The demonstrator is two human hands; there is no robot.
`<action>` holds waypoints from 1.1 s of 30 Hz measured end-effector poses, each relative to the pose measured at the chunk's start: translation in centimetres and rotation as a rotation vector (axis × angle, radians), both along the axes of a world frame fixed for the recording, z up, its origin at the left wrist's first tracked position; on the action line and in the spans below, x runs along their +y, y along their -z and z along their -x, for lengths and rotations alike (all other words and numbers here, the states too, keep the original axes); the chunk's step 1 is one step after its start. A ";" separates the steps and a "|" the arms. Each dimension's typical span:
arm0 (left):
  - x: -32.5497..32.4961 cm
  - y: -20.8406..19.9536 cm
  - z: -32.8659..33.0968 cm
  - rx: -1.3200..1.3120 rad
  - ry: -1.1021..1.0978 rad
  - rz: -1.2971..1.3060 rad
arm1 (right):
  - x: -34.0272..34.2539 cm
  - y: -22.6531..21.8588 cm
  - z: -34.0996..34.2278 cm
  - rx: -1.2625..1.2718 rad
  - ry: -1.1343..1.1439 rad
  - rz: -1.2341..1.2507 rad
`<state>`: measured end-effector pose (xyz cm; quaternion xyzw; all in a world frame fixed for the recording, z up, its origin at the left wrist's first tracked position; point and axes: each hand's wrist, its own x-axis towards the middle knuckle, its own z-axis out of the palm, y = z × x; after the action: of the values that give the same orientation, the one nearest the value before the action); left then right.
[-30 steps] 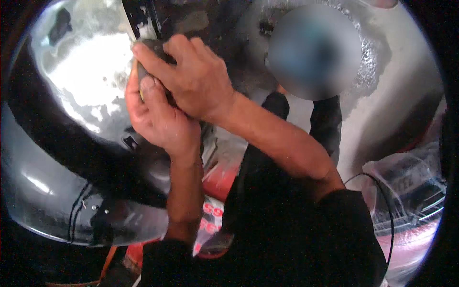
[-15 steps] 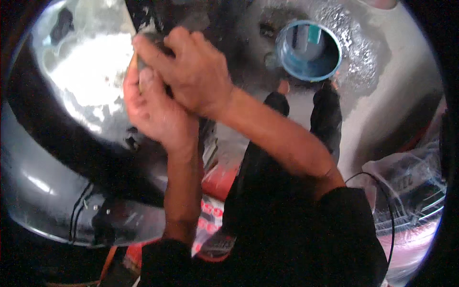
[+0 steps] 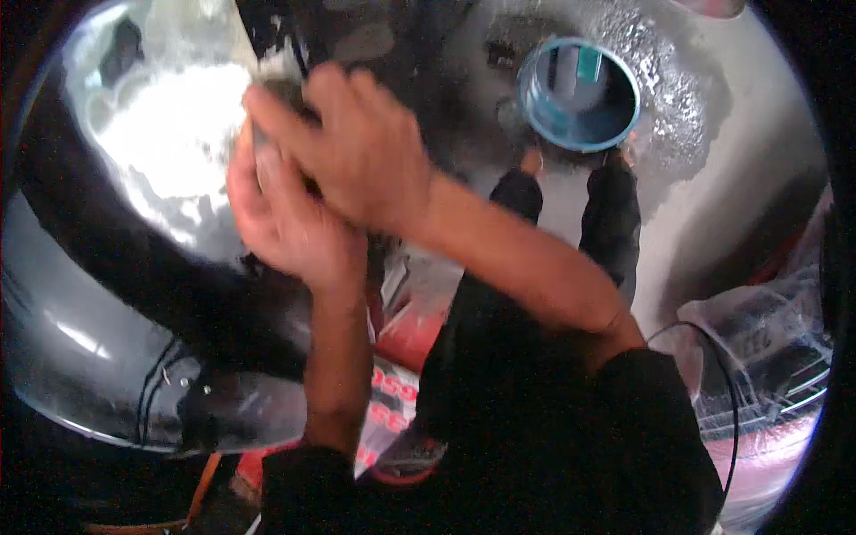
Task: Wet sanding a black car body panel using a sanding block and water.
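Note:
Both my hands are together at the upper left, in front of a curved glossy black panel with a bright whitish-grey patch. My right hand curls over the top of a dark greyish, block-like piece, its index finger stretched along it. From beneath, my left hand cups the same piece, palm turned up. Most of that piece is hidden by the fingers, and blur hides its exact kind. The hands touch each other.
A blue bucket with dark liquid and a green piece stands on wet floor by my feet. At the right lies a bundle in clear plastic with a black cable beside it. Red-and-white printed packaging lies below my left forearm.
The right hand has shifted slightly down, and the left hand slightly to the left. Both keep their grip on the dark piece.

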<state>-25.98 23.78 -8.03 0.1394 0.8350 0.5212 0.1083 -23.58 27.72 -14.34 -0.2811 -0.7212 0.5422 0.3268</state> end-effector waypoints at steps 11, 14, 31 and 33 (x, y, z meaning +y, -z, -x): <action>1.8 -0.5 0.5 -0.071 -0.016 -0.056 | 1.0 -0.4 0.3 0.009 0.032 0.035; 1.0 -0.1 -0.1 -0.066 0.025 -0.046 | 0.8 -0.1 -0.5 -0.035 0.025 -0.017; -1.9 0.1 -2.7 -0.031 -0.087 0.110 | -1.4 0.6 -1.6 -0.010 0.033 -0.070; -2.3 0.5 -2.4 -0.027 -0.096 0.115 | -1.6 1.2 -1.6 -0.008 0.054 -0.108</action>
<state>-23.58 21.45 -8.52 0.0857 0.8678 0.4788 0.1020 -21.95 26.09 -15.52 -0.2845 -0.7428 0.4925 0.3533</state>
